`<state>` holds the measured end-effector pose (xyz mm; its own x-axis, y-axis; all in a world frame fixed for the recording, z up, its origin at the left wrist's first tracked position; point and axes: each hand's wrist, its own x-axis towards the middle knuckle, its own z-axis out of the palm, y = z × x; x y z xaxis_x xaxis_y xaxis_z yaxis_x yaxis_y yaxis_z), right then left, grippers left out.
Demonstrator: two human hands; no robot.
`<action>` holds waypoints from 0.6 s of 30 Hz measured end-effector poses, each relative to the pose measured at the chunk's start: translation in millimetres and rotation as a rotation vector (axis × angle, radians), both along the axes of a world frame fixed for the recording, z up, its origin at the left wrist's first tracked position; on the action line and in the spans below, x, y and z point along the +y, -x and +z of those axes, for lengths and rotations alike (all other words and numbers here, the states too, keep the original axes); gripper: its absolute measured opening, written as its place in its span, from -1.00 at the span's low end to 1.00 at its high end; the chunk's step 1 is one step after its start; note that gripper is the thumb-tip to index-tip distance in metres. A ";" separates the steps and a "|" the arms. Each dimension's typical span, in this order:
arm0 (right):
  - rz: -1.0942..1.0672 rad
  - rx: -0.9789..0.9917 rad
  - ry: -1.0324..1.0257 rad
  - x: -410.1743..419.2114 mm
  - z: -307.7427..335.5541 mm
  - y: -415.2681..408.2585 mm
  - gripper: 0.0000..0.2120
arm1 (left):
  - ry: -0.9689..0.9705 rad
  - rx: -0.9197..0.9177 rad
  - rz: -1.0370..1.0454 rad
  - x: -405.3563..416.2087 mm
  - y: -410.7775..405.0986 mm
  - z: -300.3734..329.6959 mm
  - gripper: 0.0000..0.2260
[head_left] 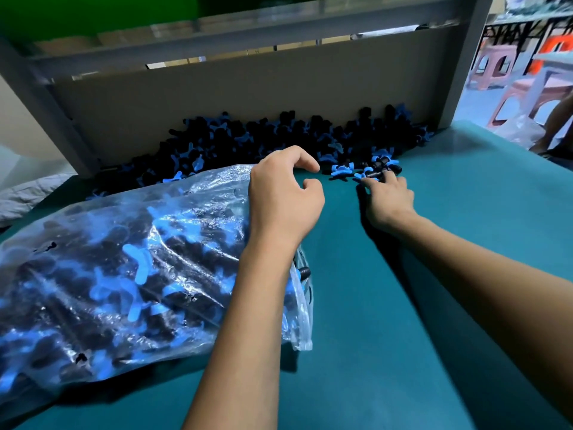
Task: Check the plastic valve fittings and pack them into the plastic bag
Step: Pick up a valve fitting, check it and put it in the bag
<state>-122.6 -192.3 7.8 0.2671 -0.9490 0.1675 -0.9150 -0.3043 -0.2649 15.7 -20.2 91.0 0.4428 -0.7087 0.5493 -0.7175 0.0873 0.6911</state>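
Nearest me lies the plastic bag (130, 274), a clear, crinkled, glossy film sack already bulging with black-bodied valve fittings whose blue butterfly-shaped handles show through; its lower-left part runs out of view, so I cannot count what it holds. It rests on the smooth teal table (418, 305). My left hand (283, 198) sits at the bag's upper right edge, at its mouth, fingers loosely curled, thumb and forefinger apart; I cannot tell whether it pinches the film or merely rests there. Just beyond, my right hand (387, 198) lies palm down with fingers extended, the fingertips (389, 175) touching a small cluster of loose fittings (367, 170), about three or four, though blur keeps me from an exact count; it holds nothing that I can see. Behind them a long heap of fittings (248, 141), far too many and too dark to count, is banked against a flat grey-brown board (248, 88) set in a grey metal frame (46, 97). At the far right, two pink plastic stools (496, 66) and an orange one (555, 51) stand blurred, cut off by the edge.
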 end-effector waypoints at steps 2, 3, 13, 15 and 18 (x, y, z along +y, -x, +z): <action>0.051 -0.098 0.055 2.1 0.4 0.9 -0.69 | -0.002 0.008 0.012 0.7 -2.3 -0.9 -0.79; 0.062 -0.148 0.085 5.7 1.0 1.5 -0.75 | -0.006 0.009 0.019 1.3 -3.2 -1.2 -0.80; 0.059 -1.317 -0.214 71.7 -1.1 1.1 -0.97 | -0.160 0.078 -0.069 -1.1 -10.4 -9.6 -0.82; 0.097 -1.570 -0.411 80.0 -1.4 0.5 -0.93 | -0.250 0.075 -0.078 -2.7 -10.3 -14.9 -0.84; 0.192 -1.642 -0.538 85.1 -2.5 3.5 -0.91 | -0.296 0.135 -0.105 -4.2 -9.1 -19.1 -0.79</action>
<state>-126.1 -107.2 5.3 0.2634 -0.9628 0.0595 0.4233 0.0599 -0.9040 24.8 -24.4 71.9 0.4139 -0.8741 0.2544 -0.6159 -0.0631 0.7853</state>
